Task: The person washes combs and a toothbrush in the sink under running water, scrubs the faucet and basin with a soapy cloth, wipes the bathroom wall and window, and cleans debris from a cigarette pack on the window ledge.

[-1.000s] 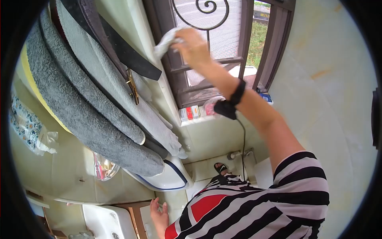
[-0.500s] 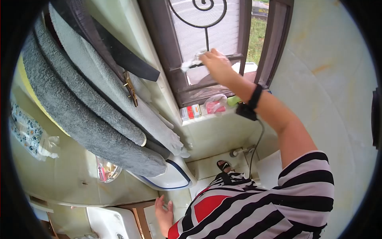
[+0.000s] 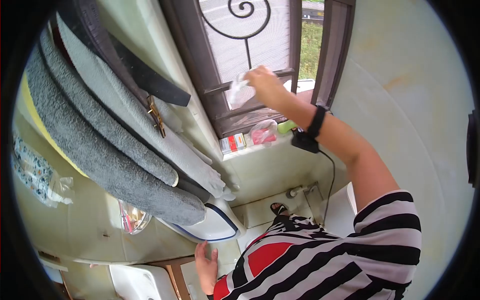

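My right hand [image 3: 262, 85] is raised at the window, its fingers closed on a crumpled white cloth [image 3: 240, 89], perhaps a tissue. The cloth is slightly blurred and hangs over the horizontal bar of the brown window frame [image 3: 220, 89]. Whether it presses on the bar I cannot tell. Above it a black spiral grille [image 3: 248, 52] runs in front of a pale screen. Low on the left, my left hand [image 3: 206, 267] is held near my body with fingers apart and nothing in it, close to the white basin with a blue rim [image 3: 220, 227].
Grey towels [image 3: 115, 150] and a dark belt [image 3: 155, 117] hang at the left. On the sill stand a small box [image 3: 232, 144], a pink item in clear plastic [image 3: 263, 134] and a green object [image 3: 286, 126]. A white sink [image 3: 132, 280] is at lower left. A cable [image 3: 330, 185] hangs from my wrist device.
My right hand and the cloth have shifted slightly down along the window. The whole view has moved a little, with the window now further left. My left hand stays low and apart.
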Demonstrator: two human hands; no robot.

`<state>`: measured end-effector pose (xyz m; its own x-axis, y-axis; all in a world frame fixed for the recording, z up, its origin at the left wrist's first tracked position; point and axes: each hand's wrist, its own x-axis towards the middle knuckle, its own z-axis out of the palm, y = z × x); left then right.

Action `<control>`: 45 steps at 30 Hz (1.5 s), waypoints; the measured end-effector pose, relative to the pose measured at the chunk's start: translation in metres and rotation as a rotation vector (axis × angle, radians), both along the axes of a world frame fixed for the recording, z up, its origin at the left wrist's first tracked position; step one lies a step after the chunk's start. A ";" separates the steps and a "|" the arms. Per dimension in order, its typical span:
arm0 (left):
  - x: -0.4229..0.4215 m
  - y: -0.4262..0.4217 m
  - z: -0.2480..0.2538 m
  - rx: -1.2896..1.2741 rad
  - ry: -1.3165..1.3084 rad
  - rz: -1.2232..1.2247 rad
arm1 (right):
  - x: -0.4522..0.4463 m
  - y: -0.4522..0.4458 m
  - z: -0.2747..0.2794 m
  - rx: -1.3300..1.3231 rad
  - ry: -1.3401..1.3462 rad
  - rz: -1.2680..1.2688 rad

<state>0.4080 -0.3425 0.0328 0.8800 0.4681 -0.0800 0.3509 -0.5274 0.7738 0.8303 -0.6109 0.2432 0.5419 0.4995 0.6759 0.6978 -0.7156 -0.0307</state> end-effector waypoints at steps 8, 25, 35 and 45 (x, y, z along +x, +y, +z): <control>0.010 -0.011 -0.008 -0.008 0.053 -0.044 | 0.034 -0.039 -0.023 0.302 -0.253 0.039; -0.021 -0.011 0.004 -0.104 0.110 0.056 | 0.022 -0.096 -0.003 0.405 -0.061 -0.250; -0.073 0.024 -0.023 -0.039 0.162 0.228 | 0.017 -0.067 -0.095 0.752 0.088 -0.353; -0.052 0.005 0.001 -0.003 0.251 0.154 | 0.025 -0.013 -0.128 0.355 -0.094 -0.382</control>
<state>0.3563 -0.3375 0.0342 0.7512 0.5939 -0.2881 0.6072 -0.4507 0.6544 0.8550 -0.6244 0.1152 0.5692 0.0098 0.8221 0.4012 -0.8761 -0.2673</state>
